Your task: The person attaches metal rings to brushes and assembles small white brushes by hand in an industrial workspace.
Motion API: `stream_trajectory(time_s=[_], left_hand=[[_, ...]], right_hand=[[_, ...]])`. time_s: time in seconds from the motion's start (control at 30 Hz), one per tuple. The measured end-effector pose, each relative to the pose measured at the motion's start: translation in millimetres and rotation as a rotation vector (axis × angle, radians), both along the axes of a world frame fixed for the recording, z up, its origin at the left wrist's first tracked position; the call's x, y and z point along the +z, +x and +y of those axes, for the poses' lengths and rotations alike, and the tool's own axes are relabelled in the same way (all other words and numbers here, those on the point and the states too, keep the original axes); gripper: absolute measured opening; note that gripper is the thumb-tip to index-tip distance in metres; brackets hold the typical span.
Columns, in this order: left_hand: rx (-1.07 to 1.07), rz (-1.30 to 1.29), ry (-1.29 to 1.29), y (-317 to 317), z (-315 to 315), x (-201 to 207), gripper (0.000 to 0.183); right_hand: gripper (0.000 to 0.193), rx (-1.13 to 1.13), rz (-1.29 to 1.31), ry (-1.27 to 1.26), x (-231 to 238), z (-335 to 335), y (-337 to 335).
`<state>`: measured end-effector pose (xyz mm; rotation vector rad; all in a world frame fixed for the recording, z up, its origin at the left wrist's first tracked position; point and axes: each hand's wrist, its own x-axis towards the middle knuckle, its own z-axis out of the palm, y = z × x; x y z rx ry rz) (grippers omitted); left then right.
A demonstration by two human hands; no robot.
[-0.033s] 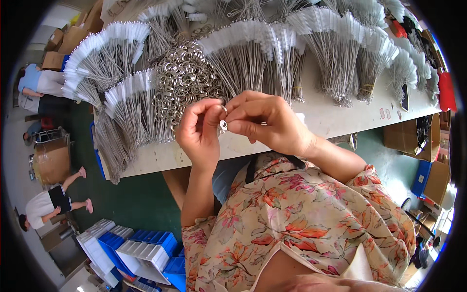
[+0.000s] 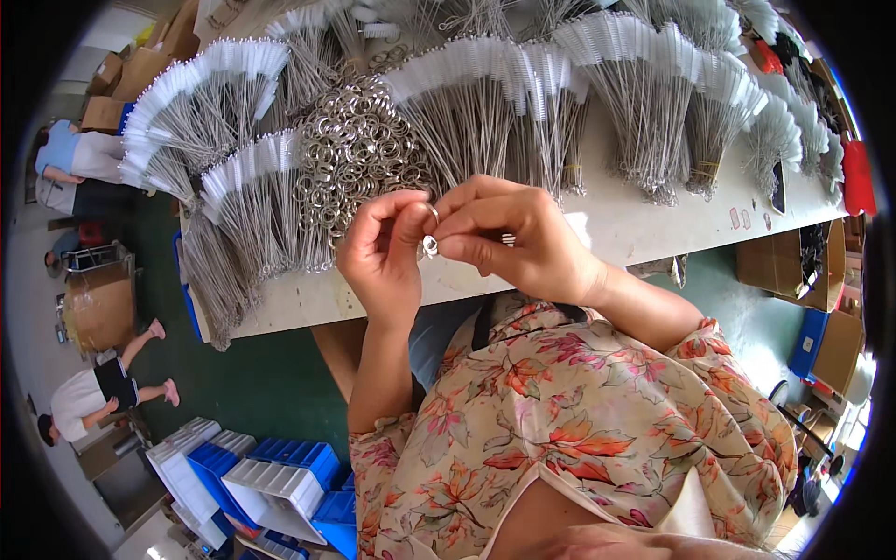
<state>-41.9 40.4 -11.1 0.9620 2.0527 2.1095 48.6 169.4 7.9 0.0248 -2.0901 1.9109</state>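
Over the table's near edge, my left hand (image 2: pixel 381 257) and my right hand (image 2: pixel 523 233) meet fingertip to fingertip. Both are closed in a pinch around a metal key ring (image 2: pixel 434 213), whose curved edge shows between them. A small shiny metal piece (image 2: pixel 429 245) hangs just below it, by the right fingertips; its exact kind is too small to make out. Behind my left hand spreads a heap of loose key rings (image 2: pixel 359 140). Bundles of wire-handled brushes with white bristles (image 2: pixel 457 121) lie beyond my right hand.
More brush bundles (image 2: pixel 210 103) cover the left of the white table (image 2: pixel 644 224), and others (image 2: pixel 644 103) lie right. Blue and white bins (image 2: pixel 280 485) stand on the floor at lower left. An open cardboard box (image 2: pixel 784 266) sits at right. Other people (image 2: pixel 89 397) are off to the left.
Between my fingertips the key ring's curved edge shows a little more than before. Both hands keep almost the same place.
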Motion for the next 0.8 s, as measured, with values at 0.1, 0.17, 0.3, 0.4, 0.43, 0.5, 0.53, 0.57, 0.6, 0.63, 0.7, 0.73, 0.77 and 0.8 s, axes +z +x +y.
stream_trajectory(time_s=[0.1,0.17,0.3,0.4,0.43,0.5,0.53,0.57,0.6,0.63,0.7,0.73,0.77,0.8], left_hand=[[-0.267,-0.419,0.198,-2.2,-13.9,4.1,0.011],[-0.372,-0.256,0.169,-3.5,-21.4,11.0,0.017],[-0.407,-0.194,0.023,-5.8,-34.2,29.1,0.025],[-0.283,0.05,-0.054,-3.2,-35.5,34.2,0.027],[-0.283,0.049,-0.056,-2.9,-35.8,34.0,0.027],[-0.115,0.339,-0.042,-2.0,-39.1,32.5,0.028],[-0.109,0.338,-0.048,-1.6,-40.0,31.4,0.028],[-0.093,0.386,-0.051,-1.4,-38.8,30.8,0.029],[-0.077,0.434,-0.055,-1.2,-37.5,30.1,0.029],[-0.061,0.482,-0.06,-0.8,-36.9,29.3,0.03],[-0.058,0.464,-0.074,-1.0,-35.3,28.6,0.03],[-0.052,0.446,-0.088,-1.1,-34.7,28.1,0.03],[-0.051,0.446,-0.09,-1.4,-34.8,27.9,0.03],[-0.055,0.43,-0.102,-1.9,-35.1,27.6,0.03]], right_hand=[[0.014,-0.146,0.263,0.227,-3.6,-10.5,1.8],[0.018,-0.228,0.516,0.651,-5.7,-9.7,3.5],[0.021,-0.197,0.543,0.879,-0.1,-10.9,4.0],[0.017,-0.14,0.497,0.704,-0.8,-9.8,-0.1],[0.017,-0.14,0.496,0.702,-0.1,-8.0,-0.5],[0.011,-0.079,0.204,0.202,7.0,-6.0,-1.2],[0.013,0.004,-0.093,-0.237,17.5,-9.5,1.8],[0.013,0.0,-0.095,-0.239,20.2,-11.2,1.1],[0.015,0.034,-0.129,-0.37,21.6,-13.5,-1.1],[0.016,0.07,-0.164,-0.502,22.1,-15.9,-2.8],[0.018,0.082,-0.183,-0.536,22.6,-17.4,-5.2],[0.018,0.087,-0.208,-0.549,22.4,-17.5,-5.7],[0.018,0.095,-0.234,-0.562,21.8,-17.2,-6.5],[0.018,0.096,-0.235,-0.563,19.3,-16.6,-7.4]])
